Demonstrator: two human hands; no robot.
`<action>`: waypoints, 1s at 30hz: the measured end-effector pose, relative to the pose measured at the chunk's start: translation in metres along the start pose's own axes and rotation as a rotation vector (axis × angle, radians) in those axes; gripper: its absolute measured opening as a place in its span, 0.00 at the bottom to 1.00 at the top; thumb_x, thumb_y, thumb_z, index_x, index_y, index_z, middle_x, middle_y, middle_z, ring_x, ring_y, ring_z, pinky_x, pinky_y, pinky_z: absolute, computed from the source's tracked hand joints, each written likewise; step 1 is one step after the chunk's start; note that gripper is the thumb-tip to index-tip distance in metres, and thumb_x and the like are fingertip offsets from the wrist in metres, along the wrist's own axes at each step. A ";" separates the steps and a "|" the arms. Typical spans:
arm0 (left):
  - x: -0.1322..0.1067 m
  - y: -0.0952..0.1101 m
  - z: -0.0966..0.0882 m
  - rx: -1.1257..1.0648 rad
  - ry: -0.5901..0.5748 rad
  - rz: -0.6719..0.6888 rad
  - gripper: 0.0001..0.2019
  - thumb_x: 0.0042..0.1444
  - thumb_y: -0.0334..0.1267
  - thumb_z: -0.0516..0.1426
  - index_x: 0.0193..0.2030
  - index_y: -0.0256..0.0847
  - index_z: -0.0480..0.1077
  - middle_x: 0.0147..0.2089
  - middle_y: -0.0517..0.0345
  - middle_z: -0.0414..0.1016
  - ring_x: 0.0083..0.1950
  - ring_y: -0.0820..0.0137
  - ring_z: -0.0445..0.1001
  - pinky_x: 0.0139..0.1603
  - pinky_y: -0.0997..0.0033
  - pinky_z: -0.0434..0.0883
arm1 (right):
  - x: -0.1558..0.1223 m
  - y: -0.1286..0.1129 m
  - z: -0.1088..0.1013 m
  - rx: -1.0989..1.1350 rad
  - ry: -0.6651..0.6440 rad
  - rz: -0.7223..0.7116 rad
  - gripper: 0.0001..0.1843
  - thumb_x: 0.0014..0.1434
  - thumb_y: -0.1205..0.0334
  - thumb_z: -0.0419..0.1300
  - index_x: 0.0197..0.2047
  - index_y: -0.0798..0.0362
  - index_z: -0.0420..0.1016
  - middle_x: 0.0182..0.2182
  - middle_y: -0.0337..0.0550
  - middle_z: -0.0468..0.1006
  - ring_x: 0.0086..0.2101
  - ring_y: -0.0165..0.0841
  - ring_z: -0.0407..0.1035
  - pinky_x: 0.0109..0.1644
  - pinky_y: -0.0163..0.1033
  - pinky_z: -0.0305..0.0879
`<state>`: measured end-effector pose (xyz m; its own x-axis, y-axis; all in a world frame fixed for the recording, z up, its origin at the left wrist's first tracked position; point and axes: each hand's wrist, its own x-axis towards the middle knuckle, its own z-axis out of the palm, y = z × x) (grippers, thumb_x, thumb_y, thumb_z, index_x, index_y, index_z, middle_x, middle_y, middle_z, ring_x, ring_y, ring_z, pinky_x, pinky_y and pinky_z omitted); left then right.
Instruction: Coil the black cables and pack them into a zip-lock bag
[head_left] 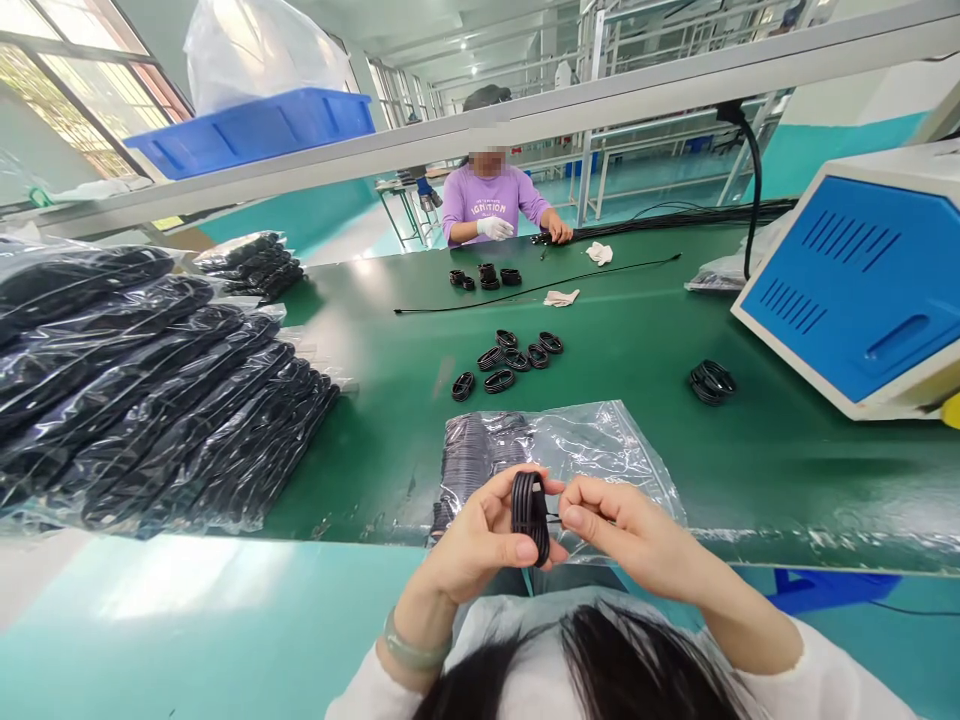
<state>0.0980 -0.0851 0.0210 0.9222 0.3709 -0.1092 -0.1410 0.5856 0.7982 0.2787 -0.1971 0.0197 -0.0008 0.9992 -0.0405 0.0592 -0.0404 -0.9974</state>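
My left hand (480, 530) is closed round a coiled black cable (529, 515), with the thumb across its near end and the fingertips at its far end. A metal plug end shows near the top of the coil. At the coil's right side, my right hand (626, 520) pinches a thin black tie (553, 518) that runs to the coil's middle. Beneath both hands lies a clear plastic bag (600, 450), its left part filled with rows of black coils. Several loose cable coils (516, 360) lie just beyond the bag.
Bagged black cables (135, 400) are piled high at left. A blue and white machine (877, 270) stands at right, near a single coil (712, 382). Across the green table (360, 430) a person in purple (491, 205) touches long black cables (660, 222). A shelf rail (420, 130) crosses above.
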 end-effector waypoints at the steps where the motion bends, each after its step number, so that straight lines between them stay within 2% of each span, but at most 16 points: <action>1: 0.000 0.000 0.000 -0.024 -0.017 0.001 0.31 0.45 0.35 0.73 0.57 0.48 0.71 0.58 0.51 0.74 0.38 0.65 0.83 0.36 0.72 0.77 | 0.001 0.001 0.001 -0.030 0.017 -0.002 0.23 0.68 0.41 0.54 0.32 0.51 0.67 0.25 0.35 0.70 0.26 0.28 0.58 0.31 0.35 0.54; 3: 0.000 -0.001 0.000 -0.064 -0.050 -0.004 0.32 0.45 0.36 0.73 0.58 0.47 0.70 0.50 0.54 0.79 0.37 0.64 0.83 0.35 0.73 0.78 | 0.004 0.002 0.004 0.005 -0.008 -0.010 0.22 0.68 0.40 0.53 0.35 0.51 0.70 0.28 0.37 0.73 0.29 0.30 0.63 0.34 0.35 0.58; 5: 0.000 -0.003 0.000 -0.089 -0.077 -0.008 0.33 0.45 0.37 0.73 0.59 0.47 0.70 0.43 0.56 0.80 0.36 0.65 0.83 0.34 0.74 0.78 | 0.008 0.004 0.007 0.127 -0.088 -0.023 0.22 0.69 0.40 0.52 0.41 0.51 0.71 0.31 0.40 0.76 0.31 0.31 0.67 0.36 0.36 0.60; 6: 0.000 -0.003 -0.001 -0.096 -0.082 -0.007 0.33 0.46 0.38 0.73 0.59 0.47 0.70 0.43 0.57 0.80 0.36 0.65 0.83 0.34 0.75 0.78 | 0.010 0.005 0.009 0.198 -0.130 -0.021 0.22 0.69 0.40 0.52 0.43 0.51 0.70 0.31 0.40 0.76 0.31 0.31 0.67 0.35 0.36 0.59; 8: -0.001 -0.003 -0.003 -0.110 -0.081 0.006 0.33 0.47 0.40 0.72 0.60 0.47 0.69 0.49 0.54 0.80 0.36 0.67 0.83 0.33 0.76 0.77 | 0.013 0.009 0.011 0.292 -0.157 0.019 0.22 0.68 0.39 0.53 0.47 0.51 0.67 0.27 0.35 0.72 0.26 0.28 0.61 0.30 0.34 0.54; 9: -0.002 -0.003 -0.005 -0.113 -0.076 0.015 0.33 0.47 0.40 0.72 0.60 0.48 0.69 0.54 0.52 0.78 0.36 0.67 0.83 0.33 0.76 0.77 | 0.013 0.010 0.012 0.296 -0.117 0.043 0.22 0.68 0.39 0.53 0.48 0.50 0.66 0.24 0.32 0.68 0.24 0.27 0.58 0.28 0.33 0.52; 11: -0.003 -0.003 -0.008 -0.109 -0.060 0.026 0.33 0.47 0.41 0.72 0.61 0.48 0.68 0.63 0.48 0.73 0.37 0.67 0.83 0.33 0.76 0.77 | 0.012 0.010 0.015 0.233 0.055 0.059 0.21 0.68 0.39 0.53 0.47 0.49 0.65 0.21 0.29 0.62 0.22 0.26 0.54 0.27 0.33 0.50; 13: -0.004 -0.002 -0.009 -0.091 -0.030 0.017 0.34 0.47 0.42 0.72 0.61 0.49 0.68 0.66 0.47 0.69 0.38 0.66 0.83 0.33 0.75 0.77 | 0.008 0.007 0.019 0.124 0.268 -0.011 0.18 0.68 0.41 0.54 0.43 0.48 0.66 0.23 0.31 0.64 0.24 0.27 0.57 0.28 0.33 0.53; 15: -0.004 -0.002 -0.008 -0.071 0.009 0.001 0.34 0.46 0.41 0.72 0.61 0.49 0.68 0.67 0.47 0.68 0.37 0.68 0.83 0.34 0.74 0.77 | 0.004 0.000 0.024 0.009 0.371 -0.113 0.16 0.67 0.44 0.57 0.41 0.48 0.71 0.24 0.34 0.69 0.25 0.29 0.61 0.29 0.35 0.58; 19: -0.001 -0.003 -0.004 -0.055 0.047 0.002 0.33 0.45 0.38 0.73 0.58 0.47 0.71 0.68 0.47 0.67 0.37 0.71 0.80 0.35 0.73 0.78 | 0.003 -0.012 0.031 -0.160 0.248 -0.206 0.12 0.66 0.50 0.60 0.43 0.47 0.79 0.27 0.39 0.77 0.24 0.31 0.69 0.29 0.37 0.64; 22: 0.000 -0.003 -0.004 -0.060 0.033 -0.012 0.33 0.44 0.38 0.73 0.58 0.47 0.71 0.68 0.45 0.67 0.37 0.69 0.82 0.34 0.74 0.78 | 0.004 -0.020 0.026 -0.038 0.110 -0.156 0.14 0.68 0.52 0.57 0.37 0.49 0.80 0.31 0.42 0.81 0.30 0.34 0.75 0.37 0.39 0.70; 24: -0.001 -0.003 -0.004 -0.064 0.014 -0.032 0.33 0.44 0.39 0.73 0.58 0.47 0.70 0.67 0.45 0.68 0.36 0.68 0.82 0.33 0.74 0.77 | 0.002 -0.022 0.018 0.073 0.005 -0.101 0.17 0.69 0.51 0.56 0.35 0.50 0.79 0.32 0.42 0.81 0.35 0.36 0.76 0.42 0.40 0.70; 26: -0.002 -0.005 -0.005 -0.064 -0.008 -0.039 0.33 0.44 0.40 0.73 0.58 0.47 0.70 0.67 0.45 0.68 0.36 0.67 0.83 0.33 0.74 0.78 | 0.000 -0.021 0.010 0.073 -0.060 -0.061 0.19 0.70 0.49 0.54 0.34 0.51 0.78 0.31 0.42 0.81 0.33 0.35 0.74 0.40 0.39 0.68; 28: -0.003 -0.007 -0.005 -0.074 -0.037 -0.029 0.34 0.44 0.41 0.73 0.59 0.48 0.70 0.66 0.46 0.70 0.35 0.66 0.83 0.32 0.74 0.78 | -0.003 -0.018 0.003 -0.056 -0.037 -0.042 0.22 0.70 0.47 0.53 0.32 0.51 0.76 0.27 0.40 0.78 0.27 0.31 0.67 0.33 0.37 0.62; 30: -0.003 -0.009 -0.006 -0.101 -0.074 -0.014 0.34 0.45 0.41 0.73 0.60 0.47 0.69 0.59 0.48 0.75 0.34 0.66 0.83 0.30 0.76 0.77 | -0.002 -0.014 -0.001 -0.185 0.010 -0.040 0.21 0.69 0.47 0.54 0.33 0.52 0.77 0.23 0.37 0.74 0.23 0.28 0.58 0.28 0.35 0.53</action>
<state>0.0947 -0.0874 0.0103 0.9481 0.3097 -0.0728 -0.1598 0.6615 0.7327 0.2788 -0.1988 0.0341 0.0034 1.0000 0.0009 0.2423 0.0000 -0.9702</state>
